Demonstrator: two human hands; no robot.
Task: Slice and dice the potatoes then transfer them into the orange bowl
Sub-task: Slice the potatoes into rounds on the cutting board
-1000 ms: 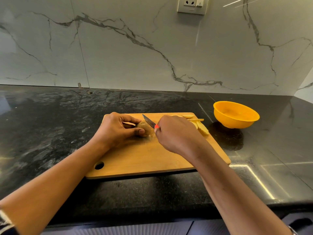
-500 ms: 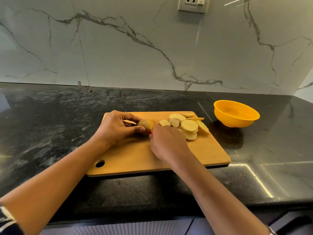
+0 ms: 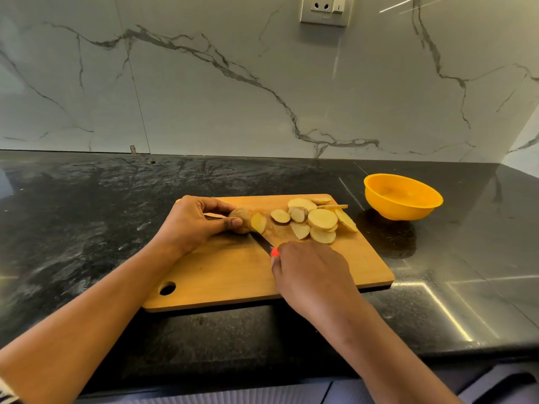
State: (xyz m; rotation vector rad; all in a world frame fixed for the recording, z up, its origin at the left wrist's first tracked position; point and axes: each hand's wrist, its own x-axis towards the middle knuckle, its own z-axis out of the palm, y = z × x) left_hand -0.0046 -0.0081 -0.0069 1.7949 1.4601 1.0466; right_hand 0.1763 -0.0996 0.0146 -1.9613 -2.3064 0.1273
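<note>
Fingers [image 3: 214,203] of L hand [image 3: 189,228] curl round potato stub [image 3: 241,218]; R hand [image 3: 309,272] fisted on knife [image 3: 260,239].
I see L forearm angled in from near-left, R knuckles up, blade tip at stub's base. Cut slices [image 3: 320,220] lie far-R on cutting board [image 3: 233,275]; orange bowl [image 3: 402,199] sits near board, apart.

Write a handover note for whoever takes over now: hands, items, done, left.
Left hand: pinches the potato stub on the cutting board.
Right hand: grips the knife, blade low beside the stub.
Slices: piled at the board's far right; one leans on the stub.
Orange bowl: right of the board, no potato in it.
Done: most slicing.
Left: slice the stub, dice, transfer.
</note>
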